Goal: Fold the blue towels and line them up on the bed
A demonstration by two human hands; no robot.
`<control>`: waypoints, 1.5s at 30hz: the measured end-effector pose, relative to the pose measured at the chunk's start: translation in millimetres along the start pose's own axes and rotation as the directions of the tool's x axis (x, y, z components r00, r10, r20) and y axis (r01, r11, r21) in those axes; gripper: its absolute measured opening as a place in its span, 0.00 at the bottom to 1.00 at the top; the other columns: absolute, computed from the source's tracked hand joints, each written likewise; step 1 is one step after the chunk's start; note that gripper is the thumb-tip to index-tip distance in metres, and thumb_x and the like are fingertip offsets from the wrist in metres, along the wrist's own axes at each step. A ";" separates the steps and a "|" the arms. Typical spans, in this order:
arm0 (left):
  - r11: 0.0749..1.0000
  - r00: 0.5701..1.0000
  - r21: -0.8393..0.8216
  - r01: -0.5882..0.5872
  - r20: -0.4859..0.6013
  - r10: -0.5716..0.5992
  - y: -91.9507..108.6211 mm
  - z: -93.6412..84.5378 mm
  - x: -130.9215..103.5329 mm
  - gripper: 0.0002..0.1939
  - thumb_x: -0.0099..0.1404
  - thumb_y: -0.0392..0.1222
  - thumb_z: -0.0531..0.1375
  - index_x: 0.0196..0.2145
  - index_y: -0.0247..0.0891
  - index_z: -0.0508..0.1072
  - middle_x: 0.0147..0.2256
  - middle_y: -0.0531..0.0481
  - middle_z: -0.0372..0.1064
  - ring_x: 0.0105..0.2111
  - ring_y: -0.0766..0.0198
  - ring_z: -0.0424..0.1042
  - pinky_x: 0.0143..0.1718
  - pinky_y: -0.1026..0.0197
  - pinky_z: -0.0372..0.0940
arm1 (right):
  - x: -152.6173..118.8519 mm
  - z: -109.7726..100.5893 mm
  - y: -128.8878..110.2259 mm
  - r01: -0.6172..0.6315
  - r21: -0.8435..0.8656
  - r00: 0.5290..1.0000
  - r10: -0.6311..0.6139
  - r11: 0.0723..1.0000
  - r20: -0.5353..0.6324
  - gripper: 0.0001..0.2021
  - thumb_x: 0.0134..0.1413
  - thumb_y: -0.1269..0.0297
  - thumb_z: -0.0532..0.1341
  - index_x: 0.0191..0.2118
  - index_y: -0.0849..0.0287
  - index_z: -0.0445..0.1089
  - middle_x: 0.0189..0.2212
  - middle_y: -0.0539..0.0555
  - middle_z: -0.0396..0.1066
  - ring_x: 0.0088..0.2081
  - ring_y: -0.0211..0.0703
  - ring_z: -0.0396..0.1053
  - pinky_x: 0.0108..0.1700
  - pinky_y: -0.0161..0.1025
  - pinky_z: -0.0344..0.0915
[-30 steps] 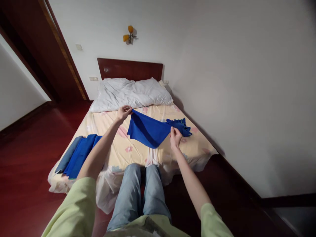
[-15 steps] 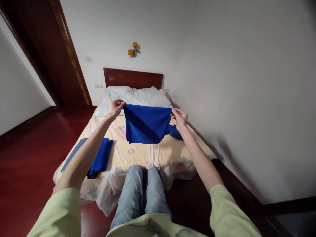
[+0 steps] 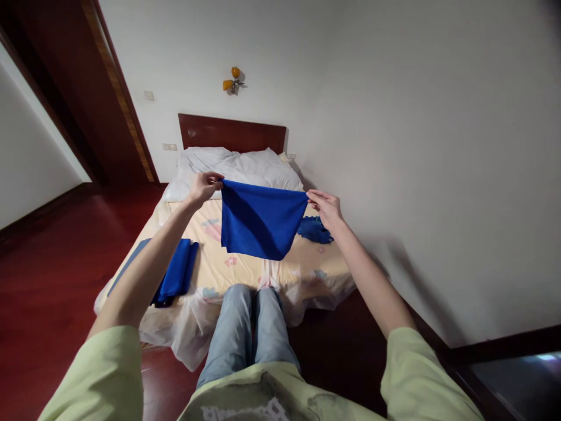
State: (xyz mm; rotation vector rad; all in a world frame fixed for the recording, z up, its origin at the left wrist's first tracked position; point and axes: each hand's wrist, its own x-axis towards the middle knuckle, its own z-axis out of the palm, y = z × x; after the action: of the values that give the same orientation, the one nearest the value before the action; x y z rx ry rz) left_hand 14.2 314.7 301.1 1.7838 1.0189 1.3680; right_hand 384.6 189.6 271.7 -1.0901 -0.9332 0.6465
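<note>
Raised since a second ago, my right hand (image 3: 326, 206) brings the smooth royal-blue rectangular cloth (image 3: 263, 219) nearly level; it and my left hand (image 3: 205, 187) pinch the upper corners above the pale-yellow floral bedsheet (image 3: 245, 272). Flat-folded blue fabric pieces (image 3: 176, 275), near left, look done; a crumpled dark-blue fabric bundle (image 3: 314, 229), farther right, seems unfolded yet.

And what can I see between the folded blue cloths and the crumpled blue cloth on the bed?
In the head view, flowered sheet lies between them; in front of it hangs another blue cloth, held by the left hand and right hand.
</note>
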 end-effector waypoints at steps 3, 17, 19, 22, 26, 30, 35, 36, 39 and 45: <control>1.000 0.999 0.008 0.003 0.052 -0.004 -5.4 -2.6 -17.5 0.11 0.55 0.39 0.70 0.37 0.35 0.78 0.27 0.50 0.72 0.29 0.64 0.73 0.37 0.59 0.73 | -13.5 -7.5 2.1 -0.038 0.019 0.999 0.037 0.999 0.021 0.19 0.30 0.60 0.81 0.33 0.59 0.80 0.26 0.50 0.78 0.28 0.34 0.73 0.25 0.28 0.66; 0.880 0.847 -0.173 0.442 0.405 -0.345 -28.5 -31.6 -107.9 0.19 0.52 0.41 0.77 0.39 0.32 0.80 0.31 0.45 0.76 0.34 0.60 0.79 0.47 0.53 0.76 | -73.0 -61.3 27.7 -0.314 -0.171 0.929 0.339 0.934 0.146 0.24 0.26 0.57 0.82 0.34 0.59 0.81 0.26 0.52 0.77 0.23 0.32 0.67 0.18 0.27 0.61; 0.866 0.815 -0.150 0.477 0.443 -0.372 -32.8 -33.0 -117.0 0.17 0.52 0.40 0.76 0.39 0.32 0.80 0.31 0.45 0.77 0.34 0.60 0.79 0.45 0.54 0.76 | -73.2 -66.1 33.1 -0.347 -0.187 0.910 0.379 0.919 0.169 0.24 0.27 0.56 0.82 0.35 0.59 0.81 0.26 0.52 0.76 0.22 0.31 0.66 0.18 0.27 0.61; 0.847 0.774 -0.126 0.517 0.490 -0.400 -42.7 -33.6 -123.4 0.13 0.54 0.37 0.74 0.38 0.32 0.80 0.31 0.46 0.77 0.33 0.62 0.79 0.44 0.56 0.76 | -66.6 -64.9 47.6 -0.378 -0.205 0.891 0.415 0.903 0.184 0.23 0.29 0.57 0.82 0.35 0.59 0.81 0.26 0.51 0.75 0.23 0.31 0.67 0.19 0.27 0.62; 0.831 0.762 -0.108 0.546 0.475 -0.439 -66.4 -33.3 -117.8 0.11 0.55 0.33 0.73 0.37 0.31 0.80 0.32 0.46 0.77 0.33 0.62 0.79 0.44 0.56 0.76 | -51.6 -47.3 73.5 -0.383 -0.223 0.887 0.424 0.896 0.179 0.20 0.31 0.60 0.81 0.34 0.58 0.80 0.28 0.52 0.76 0.26 0.35 0.72 0.21 0.27 0.67; 0.812 0.761 -0.070 0.580 0.403 -0.509 -104.5 -26.8 -98.1 0.11 0.54 0.31 0.72 0.35 0.30 0.78 0.29 0.47 0.76 0.31 0.63 0.79 0.45 0.55 0.75 | -30.9 -15.4 103.1 -0.443 -0.187 0.866 0.472 0.877 0.163 0.18 0.31 0.65 0.81 0.32 0.60 0.78 0.27 0.51 0.77 0.27 0.33 0.73 0.24 0.25 0.69; 0.889 0.870 -0.006 0.458 0.207 -0.447 -138.3 -17.1 -42.5 0.08 0.56 0.28 0.68 0.35 0.29 0.77 0.27 0.48 0.74 0.29 0.62 0.78 0.44 0.53 0.75 | 20.5 39.6 133.8 -0.400 -0.125 0.908 0.411 0.908 0.079 0.14 0.34 0.69 0.79 0.29 0.61 0.77 0.22 0.49 0.74 0.23 0.32 0.70 0.23 0.25 0.68; 0.919 0.906 0.004 0.395 0.168 -0.390 -139.0 -17.6 -28.5 0.08 0.57 0.28 0.67 0.36 0.29 0.77 0.27 0.48 0.73 0.29 0.62 0.78 0.44 0.52 0.75 | 32.8 50.2 135.6 -0.360 -0.117 0.929 0.367 0.926 0.049 0.14 0.35 0.69 0.79 0.28 0.61 0.76 0.21 0.48 0.73 0.23 0.32 0.70 0.23 0.26 0.68; 0.987 0.985 0.007 0.162 0.060 -0.162 -132.4 -25.2 7.9 0.11 0.60 0.29 0.64 0.42 0.29 0.75 0.30 0.48 0.72 0.31 0.62 0.78 0.44 0.52 0.74 | 62.9 71.9 131.8 -0.137 -0.096 0.990 0.139 0.986 0.011 0.14 0.38 0.65 0.79 0.30 0.60 0.76 0.22 0.48 0.73 0.23 0.33 0.69 0.25 0.30 0.70; 0.998 0.994 0.035 -0.049 -0.096 0.052 -150.5 -40.4 -11.9 0.14 0.65 0.35 0.61 0.49 0.33 0.73 0.37 0.48 0.73 0.37 0.64 0.77 0.45 0.56 0.72 | 53.1 60.3 142.7 0.187 -0.138 0.976 -0.168 0.973 0.135 0.16 0.42 0.55 0.77 0.35 0.57 0.77 0.30 0.52 0.77 0.30 0.39 0.73 0.35 0.37 0.73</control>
State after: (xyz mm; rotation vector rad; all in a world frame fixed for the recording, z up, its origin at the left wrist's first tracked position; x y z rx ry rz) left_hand -54.8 378.0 175.9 1.7931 1.0585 1.4895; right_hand 357.3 310.2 164.4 -1.0929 -1.1870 0.5055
